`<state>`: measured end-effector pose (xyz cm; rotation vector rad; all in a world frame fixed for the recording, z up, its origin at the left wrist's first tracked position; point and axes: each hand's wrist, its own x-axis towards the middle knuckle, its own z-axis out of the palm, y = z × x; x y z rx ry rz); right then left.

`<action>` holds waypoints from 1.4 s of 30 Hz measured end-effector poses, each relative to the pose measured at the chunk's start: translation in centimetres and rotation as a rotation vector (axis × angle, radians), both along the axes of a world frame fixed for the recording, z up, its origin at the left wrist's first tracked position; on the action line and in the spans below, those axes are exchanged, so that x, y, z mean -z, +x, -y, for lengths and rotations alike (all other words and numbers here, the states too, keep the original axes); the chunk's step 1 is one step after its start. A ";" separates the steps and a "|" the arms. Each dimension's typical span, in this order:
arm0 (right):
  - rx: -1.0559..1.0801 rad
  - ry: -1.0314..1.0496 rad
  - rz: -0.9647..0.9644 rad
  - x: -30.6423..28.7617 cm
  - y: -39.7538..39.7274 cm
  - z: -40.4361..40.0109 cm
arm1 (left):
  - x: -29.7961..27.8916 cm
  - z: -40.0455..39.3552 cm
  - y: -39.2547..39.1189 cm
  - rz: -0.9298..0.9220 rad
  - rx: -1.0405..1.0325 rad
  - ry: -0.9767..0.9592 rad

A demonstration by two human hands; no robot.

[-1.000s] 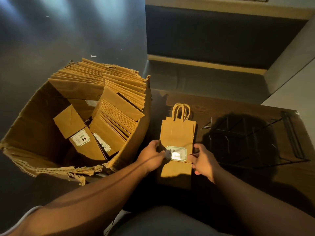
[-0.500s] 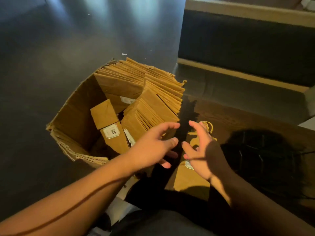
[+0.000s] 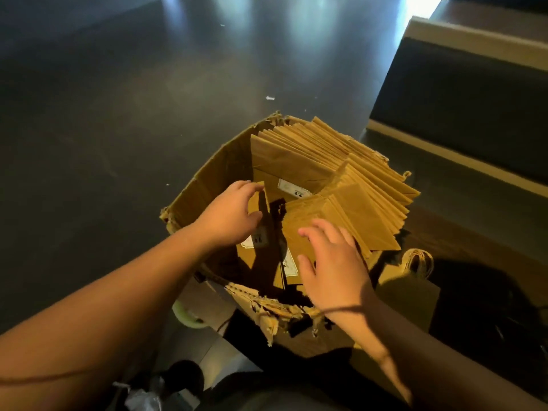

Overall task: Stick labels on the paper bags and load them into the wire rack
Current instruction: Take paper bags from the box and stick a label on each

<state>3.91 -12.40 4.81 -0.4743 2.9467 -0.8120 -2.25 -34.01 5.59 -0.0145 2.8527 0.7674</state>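
Observation:
A torn cardboard box (image 3: 207, 185) stands on the floor, packed with folded brown paper bags (image 3: 341, 173); some of them show white labels (image 3: 293, 191). My left hand (image 3: 231, 215) reaches into the box and grips the top edge of one upright folded bag (image 3: 259, 200) between fingers and thumb. Over the nearer bags my right hand (image 3: 329, 262) hovers with its fingers spread, holding nothing. A flat bag with twine handles (image 3: 415, 292) lies on the dark table to the right of the box. The wire rack cannot be made out in the shadow at the right.
Dark glossy floor surrounds the box. A bench with a pale edge (image 3: 474, 46) runs along the upper right. A pale green round object (image 3: 186, 317) lies under the box's near corner. Crumpled plastic (image 3: 142, 396) sits at the bottom edge.
Both hands left the labelled bag on the table and moved left into the box. The view turned left with them. My left hand took hold of a folded bag.

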 end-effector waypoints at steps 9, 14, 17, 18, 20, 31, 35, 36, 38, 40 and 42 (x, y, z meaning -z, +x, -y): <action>0.137 0.179 0.009 3.1 0.6 1.2 | 3.2 2.1 -5.1 0.127 -0.045 -0.012; 0.136 0.117 0.064 2.9 0.6 0.9 | 2.8 1.9 -4.1 0.100 0.046 -0.084; 0.145 0.068 0.096 2.5 0.6 0.7 | 1.4 1.6 -2.3 -0.001 0.160 0.006; 0.140 0.061 0.093 2.5 0.5 0.7 | 1.0 1.5 -1.6 -0.044 0.207 0.043; 0.119 0.054 0.084 2.4 0.4 0.6 | 0.5 1.1 -0.1 -0.115 0.317 0.078; 0.293 -0.316 0.524 1.3 -1.9 1.4 | 0.9 -1.8 4.0 -0.208 0.366 0.263; 0.225 -0.022 0.457 1.5 -1.7 2.6 | 0.3 -2.4 4.8 -0.262 0.372 0.380; 0.216 0.035 0.438 1.3 -1.8 2.8 | 0.1 -2.6 5.1 -0.268 0.358 0.424; 0.249 0.090 0.406 0.9 -2.1 2.6 | -0.2 -3.2 5.7 -0.286 0.286 0.510; 0.345 0.032 0.386 0.3 -2.2 2.2 | -0.3 -3.7 6.3 -0.345 0.187 0.591; 0.437 -0.166 0.413 -0.4 -2.1 1.4 | -0.4 -4.1 6.5 -0.394 0.121 0.653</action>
